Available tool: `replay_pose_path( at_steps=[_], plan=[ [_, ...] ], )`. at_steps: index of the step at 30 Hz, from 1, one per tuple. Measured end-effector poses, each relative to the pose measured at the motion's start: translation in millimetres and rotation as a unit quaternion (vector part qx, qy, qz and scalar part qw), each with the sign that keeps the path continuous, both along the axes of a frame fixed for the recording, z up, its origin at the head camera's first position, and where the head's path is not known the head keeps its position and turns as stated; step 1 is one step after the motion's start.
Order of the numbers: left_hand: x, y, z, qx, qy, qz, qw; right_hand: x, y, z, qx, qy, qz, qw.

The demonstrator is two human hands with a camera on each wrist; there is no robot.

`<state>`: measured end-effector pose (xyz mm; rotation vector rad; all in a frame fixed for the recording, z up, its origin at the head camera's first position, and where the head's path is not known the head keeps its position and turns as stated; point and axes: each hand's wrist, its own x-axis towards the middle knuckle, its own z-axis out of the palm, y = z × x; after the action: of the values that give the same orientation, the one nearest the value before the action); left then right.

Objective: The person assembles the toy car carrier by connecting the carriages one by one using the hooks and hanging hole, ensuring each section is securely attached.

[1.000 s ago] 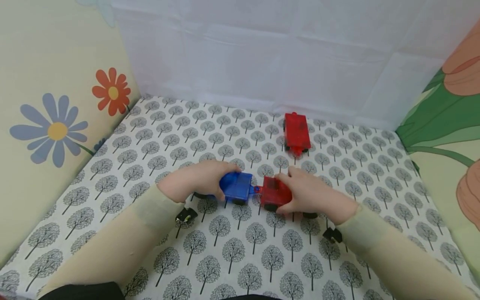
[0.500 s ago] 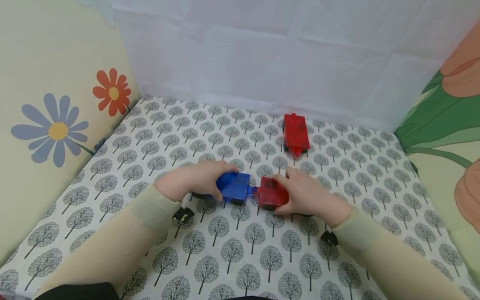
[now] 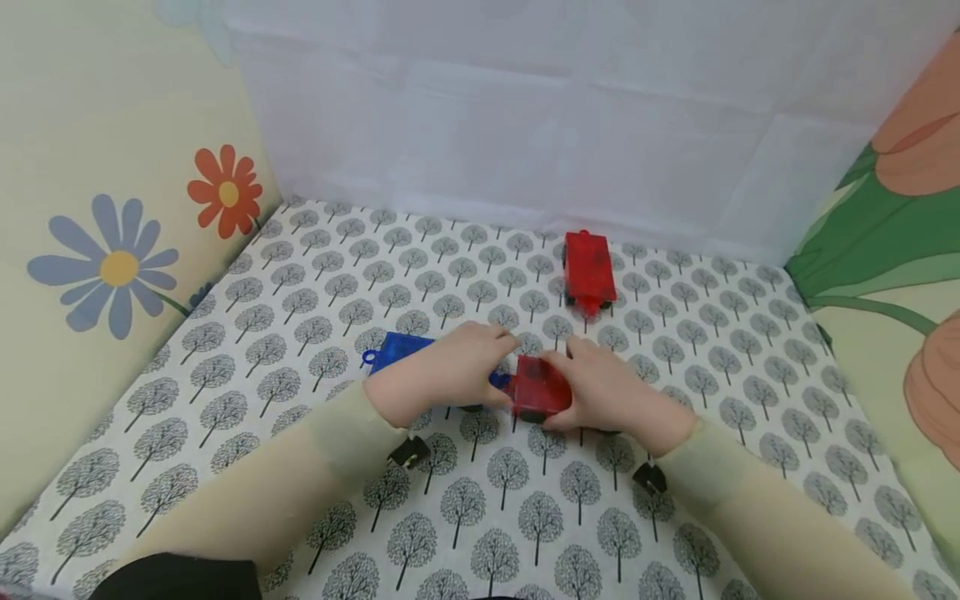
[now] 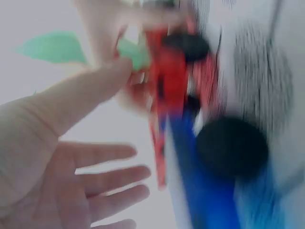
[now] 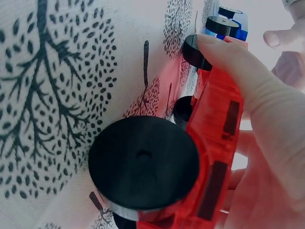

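A blue toy car (image 3: 401, 346) with a ring at its left end stands on the cloth, lined up with a red toy car (image 3: 540, 388). Over the blue one hovers my left hand (image 3: 450, 371), hiding most of its body in the head view; the left wrist view has its fingers (image 4: 114, 183) straight and apart from the blurred blue side. My right hand (image 3: 615, 387) grips the red car, thumb on the near side, as the right wrist view confirms. The cars' ends meet between the hands, but the left hand partly covers the coupling there.
Farther back stands another red toy car (image 3: 589, 268), with a hook-like end toward me. A cloth printed with trees (image 3: 315, 333) covers the surface. A white sheet (image 3: 487, 125) hangs behind, and flower-patterned panels (image 3: 120, 267) rise at the sides.
My left hand has let go of the blue car and moved right, toward the joint between the cars, baring the blue car's left end. The right hand keeps its grip on the red car.
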<state>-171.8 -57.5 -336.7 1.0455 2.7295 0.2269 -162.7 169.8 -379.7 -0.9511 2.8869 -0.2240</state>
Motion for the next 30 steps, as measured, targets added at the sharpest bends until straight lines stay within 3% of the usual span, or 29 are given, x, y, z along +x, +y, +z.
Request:
replay_pose_path(
  at_steps=[4,8,15,21,23,26,30],
  plan=[
    [4.2,27.4,-7.7,0.004,0.009,0.004,0.9999,-0.5,2.0,-1.5,-0.016,0.011,0.010,0.9998],
    [5.5,42.4,-14.7,0.011,0.006,0.012,0.9998,-1.2,3.2,-2.4,-0.027,0.015,0.013,0.9994],
    [3.6,51.3,-15.8,0.005,-0.016,0.021,0.9996,0.0,3.6,-3.2,-0.039,0.012,0.010,0.9991],
    [2.2,51.7,-14.0,-0.015,-0.012,0.016,0.9997,0.6,2.6,1.1,-0.025,-0.005,-0.002,0.9997],
    [2.2,51.8,-13.4,-0.019,-0.008,0.013,0.9997,-1.2,3.9,4.8,-0.014,-0.024,0.002,0.9996],
    [1.5,52.1,-12.5,-0.025,-0.003,0.010,0.9996,-6.9,10.9,17.3,-0.028,-0.086,0.008,0.9959],
    [0.5,52.9,-12.2,-0.030,0.000,0.008,0.9995,-21.6,29.1,44.5,-0.116,-0.140,-0.027,0.9831]
  ],
)
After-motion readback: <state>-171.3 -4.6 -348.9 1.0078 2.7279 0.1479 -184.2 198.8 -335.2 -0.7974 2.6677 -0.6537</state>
